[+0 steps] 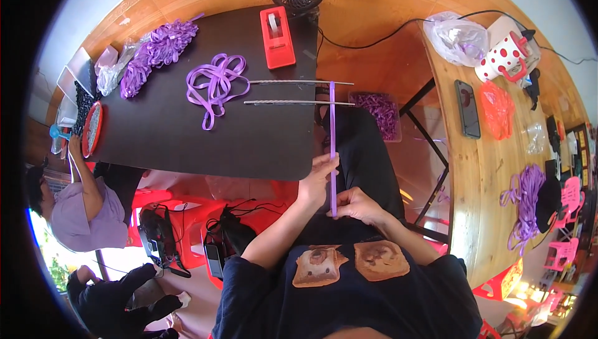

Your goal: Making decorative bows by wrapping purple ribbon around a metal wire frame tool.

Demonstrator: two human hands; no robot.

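Dark T-shirt w/ two toast prints is nearest the cam, just under my work. Purple ribbon runs as a straight strip from two metal rods, which jut past the edge of the dark desk, back toward me. L grip is closed on the strip partway along; R grip pinches it at the near end. Can't tell how it goes round the rods, too small from up here.

Main risk: pulling too hard could swing the rods or drag the strip off, b/c their tips poke out w/ no support. If R loosens first, tension drops & the strip could twist. Loose ribbon pile reaches the upper rod's far end, so a shifting rod might snag a loop. Box of purple pieces sits lower, near the tips; a dropped strip could get mixed in.
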